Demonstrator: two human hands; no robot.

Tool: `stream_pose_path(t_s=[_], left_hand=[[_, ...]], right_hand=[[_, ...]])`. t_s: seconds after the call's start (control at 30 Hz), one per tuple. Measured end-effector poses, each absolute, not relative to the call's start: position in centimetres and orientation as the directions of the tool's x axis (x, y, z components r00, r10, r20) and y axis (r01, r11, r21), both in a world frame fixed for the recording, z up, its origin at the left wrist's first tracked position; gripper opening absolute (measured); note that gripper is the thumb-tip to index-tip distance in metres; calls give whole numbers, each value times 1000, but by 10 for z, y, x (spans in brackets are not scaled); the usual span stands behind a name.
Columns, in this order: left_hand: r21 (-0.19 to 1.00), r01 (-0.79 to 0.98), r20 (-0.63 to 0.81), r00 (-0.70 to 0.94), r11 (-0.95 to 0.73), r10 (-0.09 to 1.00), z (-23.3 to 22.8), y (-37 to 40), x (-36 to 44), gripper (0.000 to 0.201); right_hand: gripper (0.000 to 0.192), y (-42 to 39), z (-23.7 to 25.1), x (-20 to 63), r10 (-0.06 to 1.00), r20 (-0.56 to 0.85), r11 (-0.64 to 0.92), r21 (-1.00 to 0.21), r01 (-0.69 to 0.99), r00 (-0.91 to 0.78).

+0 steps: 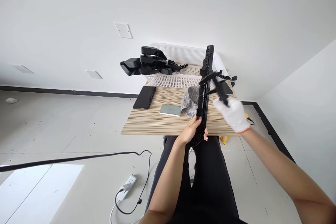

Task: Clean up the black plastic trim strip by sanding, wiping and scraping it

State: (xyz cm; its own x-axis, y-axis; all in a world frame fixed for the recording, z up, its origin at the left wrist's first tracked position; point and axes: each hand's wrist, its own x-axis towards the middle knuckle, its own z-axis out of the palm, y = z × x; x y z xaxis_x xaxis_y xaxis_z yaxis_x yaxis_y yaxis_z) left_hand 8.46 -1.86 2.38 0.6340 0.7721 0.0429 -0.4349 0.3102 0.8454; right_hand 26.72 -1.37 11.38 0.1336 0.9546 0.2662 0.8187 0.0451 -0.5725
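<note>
My bare left hand [193, 130] grips the lower end of a long black plastic trim piece [203, 101], which stands tilted up across the table's front edge. In a white glove with an orange cuff, my right hand [232, 113] closes around a smaller black plastic part [220, 89] with branching arms. That part is slightly blurred and overlaps the long piece from the right; I cannot tell whether they touch. Behind the long piece lies a crumpled grey cloth [189, 101].
A white plastic basket [173, 80] against the wall holds several black plastic parts [147, 61]. On the wooden table [147, 126] lie a black tablet [145, 97] and a pale phone [170, 110]. A power strip [128, 186] with a black cable sits on the floor.
</note>
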Motion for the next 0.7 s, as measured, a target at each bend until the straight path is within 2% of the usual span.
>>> stream_pose_path(t_s=[0.07,0.13,0.3,0.37,0.47,0.53,0.7], left_hand=[[850,-422,34,640,314,768,24,-19,85,27],[858,-397,19,657,325,754,23,-19,86,30],[843,-372,-68,642,388,764,24,-14,80,41],[860,-374,-65,596,348,801,23,-11,77,45],[905,-372,-29,428,206,903,20,-6,75,50],[925,-358,-11,309,127,951,18,-3,75,54],[944,-326,14,193,51,981,14,-1,76,56]], right_hand=[[43,-16,99,246,987,135,43,-728,684,81],[47,-10,91,232,990,119,45,-786,617,79],[51,28,99,225,964,247,137,-787,601,103],[51,47,105,227,959,261,141,-775,616,109],[52,67,113,232,954,275,134,-750,648,121],[53,73,119,237,949,290,111,-675,729,124],[58,56,141,253,903,429,106,-295,950,33]])
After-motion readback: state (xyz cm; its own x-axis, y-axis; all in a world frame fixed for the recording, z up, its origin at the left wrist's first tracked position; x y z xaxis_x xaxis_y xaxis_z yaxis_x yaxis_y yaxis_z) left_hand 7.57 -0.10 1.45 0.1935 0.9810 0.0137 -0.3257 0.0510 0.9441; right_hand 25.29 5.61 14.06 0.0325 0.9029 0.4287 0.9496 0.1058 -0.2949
